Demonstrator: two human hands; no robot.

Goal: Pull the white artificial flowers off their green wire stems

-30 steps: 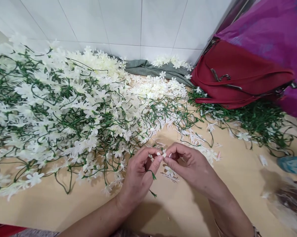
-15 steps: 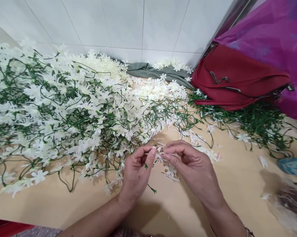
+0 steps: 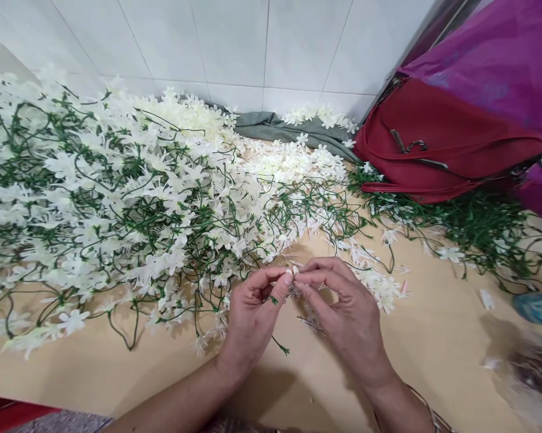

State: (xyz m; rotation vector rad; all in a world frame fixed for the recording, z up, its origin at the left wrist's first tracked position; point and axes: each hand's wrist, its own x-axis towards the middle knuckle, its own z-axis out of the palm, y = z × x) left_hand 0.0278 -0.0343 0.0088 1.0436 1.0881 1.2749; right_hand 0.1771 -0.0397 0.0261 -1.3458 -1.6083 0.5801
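Observation:
My left hand [image 3: 255, 307] is closed in a pinch on a green artificial flower stem [image 3: 280, 346], whose forked tips stick out by the thumb and below the palm. Fingertip to fingertip with it, my right hand [image 3: 343, 300] pinches a small white flower piece [image 3: 294, 272], mostly hidden by the fingers. Under the right hand, white stamen pieces [image 3: 313, 325] lie on the tan table surface [image 3: 433, 349]. To the left and beyond spreads a large heap of white artificial flowers [image 3: 162, 210] on green stems.
Loose white petals [image 3: 298, 159] are piled toward the tiled wall [image 3: 234, 42], beside a grey-green cloth [image 3: 261, 123]. A red bag [image 3: 442, 138] rests at the right on green stems [image 3: 473, 225], with a purple plastic bag [image 3: 500, 48] behind. A clear plastic bag [image 3: 536, 373] lies at the right edge.
My right hand has come left and closer to my left hand, so the fingertips now meet around the small white piece. The view has shifted slightly.

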